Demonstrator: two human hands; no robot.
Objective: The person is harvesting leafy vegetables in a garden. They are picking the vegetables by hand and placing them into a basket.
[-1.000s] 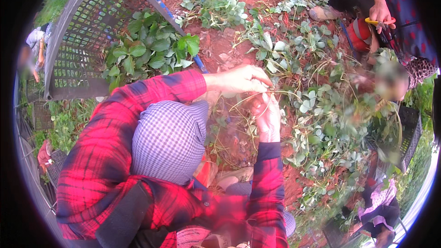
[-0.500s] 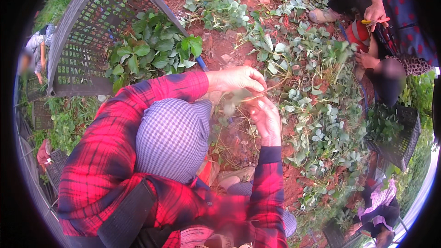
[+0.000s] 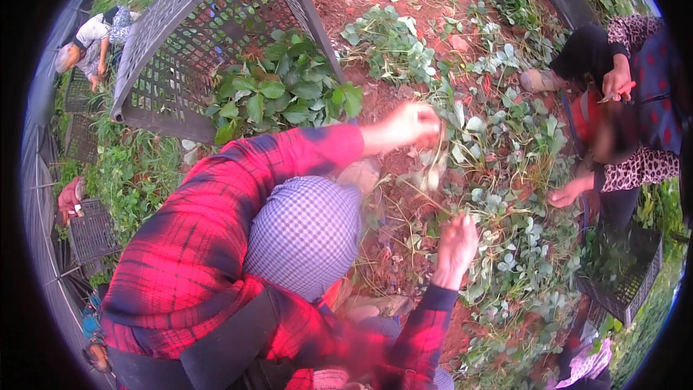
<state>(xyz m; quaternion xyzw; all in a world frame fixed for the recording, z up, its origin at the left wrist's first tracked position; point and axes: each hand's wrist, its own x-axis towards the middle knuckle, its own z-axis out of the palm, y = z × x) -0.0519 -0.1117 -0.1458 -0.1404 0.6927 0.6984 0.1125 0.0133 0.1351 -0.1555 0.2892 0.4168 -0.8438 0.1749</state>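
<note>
Left hand [image 3: 408, 126] is raised over the red soil [image 3: 375, 7], fingers pinched on a pale uprooted plant [image 3: 433, 173] whose stem hangs downward. Right hand [image 3: 456, 249], loosely spread among rooted leaves [image 3: 505, 260], lies directly below, nearer the dangling end.

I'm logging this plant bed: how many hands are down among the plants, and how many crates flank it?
Hands: 3 (left hand, right hand, co-worker's hand)
Crates: 2 (grey crate, dark crate)
Total: 5
</note>
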